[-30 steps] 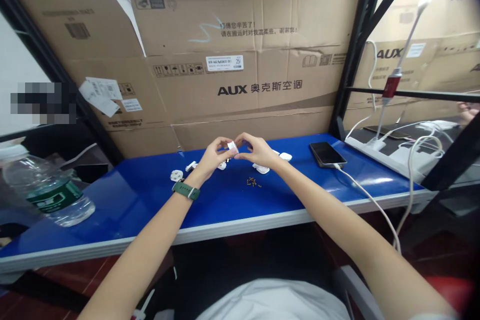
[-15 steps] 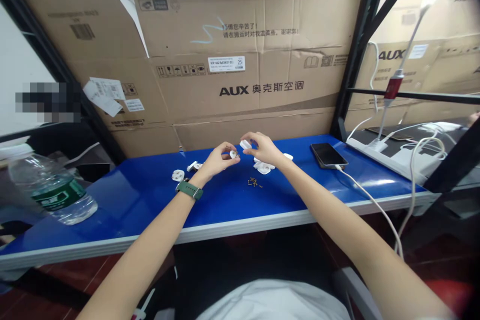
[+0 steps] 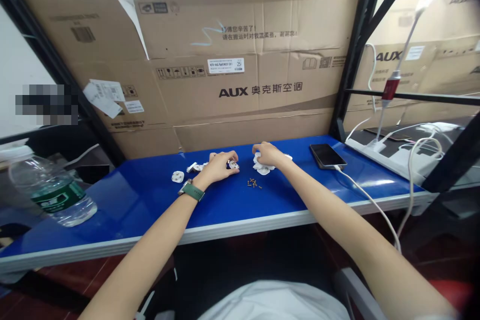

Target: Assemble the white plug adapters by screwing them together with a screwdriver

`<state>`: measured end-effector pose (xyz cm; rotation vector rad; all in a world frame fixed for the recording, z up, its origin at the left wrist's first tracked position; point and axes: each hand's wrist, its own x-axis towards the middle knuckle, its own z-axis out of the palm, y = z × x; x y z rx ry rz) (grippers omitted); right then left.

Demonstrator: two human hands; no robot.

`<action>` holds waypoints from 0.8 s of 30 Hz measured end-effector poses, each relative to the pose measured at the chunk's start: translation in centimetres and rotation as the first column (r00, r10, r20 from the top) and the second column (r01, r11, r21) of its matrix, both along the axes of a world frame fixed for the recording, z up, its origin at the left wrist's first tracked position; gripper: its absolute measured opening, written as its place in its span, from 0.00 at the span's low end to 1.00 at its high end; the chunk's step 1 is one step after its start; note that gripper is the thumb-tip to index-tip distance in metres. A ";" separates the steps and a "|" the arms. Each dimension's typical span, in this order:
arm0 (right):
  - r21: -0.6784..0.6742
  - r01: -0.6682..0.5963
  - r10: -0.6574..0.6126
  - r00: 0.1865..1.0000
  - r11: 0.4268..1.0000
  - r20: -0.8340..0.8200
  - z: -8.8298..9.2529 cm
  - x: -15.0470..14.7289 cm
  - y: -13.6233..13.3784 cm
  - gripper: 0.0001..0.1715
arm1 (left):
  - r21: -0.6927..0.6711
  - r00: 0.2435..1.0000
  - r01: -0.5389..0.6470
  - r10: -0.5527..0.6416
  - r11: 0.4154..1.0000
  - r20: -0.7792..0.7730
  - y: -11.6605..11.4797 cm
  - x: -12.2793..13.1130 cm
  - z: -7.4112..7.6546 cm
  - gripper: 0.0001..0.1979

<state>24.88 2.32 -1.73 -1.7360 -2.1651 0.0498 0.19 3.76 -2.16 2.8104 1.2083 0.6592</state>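
left hand (image 3: 219, 166) was down on the counter (image 3: 150, 200), fingers curled tight round one white plug piece (image 3: 233, 165). right hand (image 3: 267, 154) lay fingers-down on a cluster of white pieces (image 3: 263, 170), just beside it; couldn't tell if it actually gripped one. progress, as a guess: early to mid. parts lay apart, brass bits (image 3: 253, 183) sat loose in a small heap nr the right wrist, and nothing looked like a finished plug set aside, so most assembly prob. left. counts: 2 hands; 1 piece in the left; 1 loose piece (image 3: 177, 176) off to the left; 1-2 more pieces (image 3: 193, 166) nr the left hand, hard to split; cluster approx 2-3, overlapped, no firm no.; brass bits approx half a dozen, too small to be sure. also 1 phone (image 3: 327, 155) w/ 1 cable (image 3: 365, 192) plugged in, 1 water bottle (image 3: 52, 192) at far left, 1 power strip (image 3: 378, 155) at right, 1 watch (image 3: 192, 191) on the left wrist.
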 end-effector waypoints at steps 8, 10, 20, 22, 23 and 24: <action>0.005 0.034 -0.034 0.999 0.999 0.021 -0.3 0.3 0.6 0.17 | 0.001 1.000 -0.019 0.019 1.000 -0.018 -0.6 -0.2 0.7 0.13; 0.026 0.041 -0.041 0.999 0.999 0.009 -0.3 0.3 0.6 0.19 | 0.017 1.000 -0.016 0.016 1.000 0.019 -0.5 -0.1 0.9 0.15; 0.147 -0.007 0.013 0.999 0.989 -0.041 0.3 -0.4 -0.3 0.14 | 0.031 0.993 -0.014 0.011 0.999 0.120 0.2 -0.1 0.6 0.18; 0.186 -0.047 0.059 0.996 0.982 -0.062 0.5 -0.8 -0.6 0.13 | 0.004 0.988 0.008 -0.008 1.000 0.153 0.3 -0.2 0.6 0.18; 0.213 -0.087 0.105 0.992 0.973 -0.076 0.6 -1.1 -0.8 0.13 | -0.017 0.984 0.024 -0.021 1.000 0.177 0.3 -0.2 0.6 0.18; 0.243 -0.141 0.166 0.982 0.960 -0.087 0.7 -1.3 -0.9 0.12 | -0.041 0.978 0.041 -0.032 0.998 0.205 0.3 -0.1 0.6 0.18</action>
